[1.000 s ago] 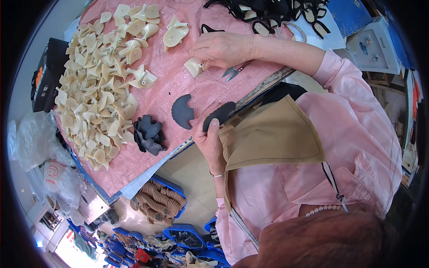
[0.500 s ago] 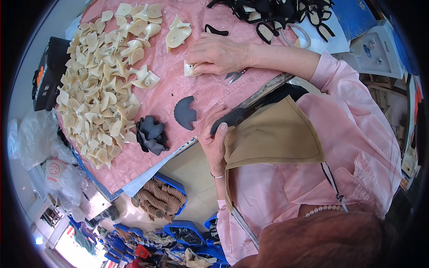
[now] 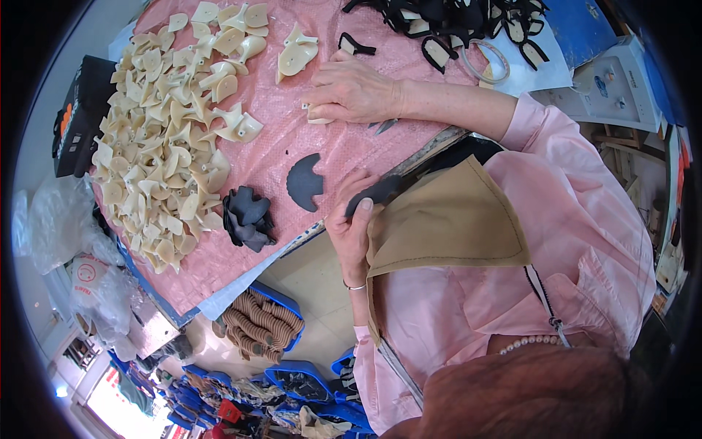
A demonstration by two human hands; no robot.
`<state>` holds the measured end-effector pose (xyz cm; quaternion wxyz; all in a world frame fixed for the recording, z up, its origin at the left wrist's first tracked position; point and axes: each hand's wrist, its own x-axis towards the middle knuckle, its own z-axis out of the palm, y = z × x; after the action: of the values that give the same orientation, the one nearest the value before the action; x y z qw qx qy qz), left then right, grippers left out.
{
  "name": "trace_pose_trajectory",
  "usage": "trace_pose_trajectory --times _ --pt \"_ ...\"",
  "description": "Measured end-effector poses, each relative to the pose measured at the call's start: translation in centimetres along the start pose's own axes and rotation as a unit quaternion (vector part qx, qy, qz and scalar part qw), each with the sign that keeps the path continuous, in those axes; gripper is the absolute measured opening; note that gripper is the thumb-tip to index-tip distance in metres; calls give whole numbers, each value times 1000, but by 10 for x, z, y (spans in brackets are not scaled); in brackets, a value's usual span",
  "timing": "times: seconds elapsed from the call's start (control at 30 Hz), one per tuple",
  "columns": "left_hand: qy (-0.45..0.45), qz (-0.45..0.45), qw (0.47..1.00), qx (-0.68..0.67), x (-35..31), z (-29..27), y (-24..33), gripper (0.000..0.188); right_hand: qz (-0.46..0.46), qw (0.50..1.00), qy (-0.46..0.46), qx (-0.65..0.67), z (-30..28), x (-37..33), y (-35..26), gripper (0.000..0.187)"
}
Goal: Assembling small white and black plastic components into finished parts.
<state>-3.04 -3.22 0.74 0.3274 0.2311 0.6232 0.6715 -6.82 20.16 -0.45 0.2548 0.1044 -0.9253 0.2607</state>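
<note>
L hand: my left hand (image 3: 351, 238) at table edge, fingers pinched on dark grey flat cut piece (image 3: 373, 194).
R hand: my right hand (image 3: 352, 91) palm-down, fingers curled over small cream cut piece (image 3: 316, 115) on pink woven table cover (image 3: 292, 146).
Nearby: metal snips (image 3: 382, 126) just beside R hand; dark fan-shaped piece (image 3: 303, 181) lying loose; cream pieces heap (image 3: 164, 139) far L.

My right hand (image 3: 351, 91) hides most of a small cream flat piece (image 3: 316, 117); the black strap heap (image 3: 453, 22) runs past the top edge.
</note>
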Motion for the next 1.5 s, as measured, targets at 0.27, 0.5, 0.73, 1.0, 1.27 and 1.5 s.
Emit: trace_pose_trajectory --times 0.27,0.5,0.73,1.0,1.27,1.5 --pt "83 -21 991 -106 -4 3 -10 25 -4 999 -35 -33 -12 7 -5 23" --pt "41 23 982 -181 -3 7 -10 23 70 994 -72 -51 -17 -11 -20 39" --pt "114 26 969 -218 -2 4 -8 28 233 935 -35 267 -45 -7 -10 45" --pt "117 2 914 -387 16 28 -6 32 298 742 -60 598 -64 -46 -64 45" --pt "60 -2 885 -461 18 33 -13 32 318 701 -41 637 -44 -74 -70 36" --pt "83 -14 892 -444 12 31 -19 33 292 818 38 493 -38 -74 -84 27"
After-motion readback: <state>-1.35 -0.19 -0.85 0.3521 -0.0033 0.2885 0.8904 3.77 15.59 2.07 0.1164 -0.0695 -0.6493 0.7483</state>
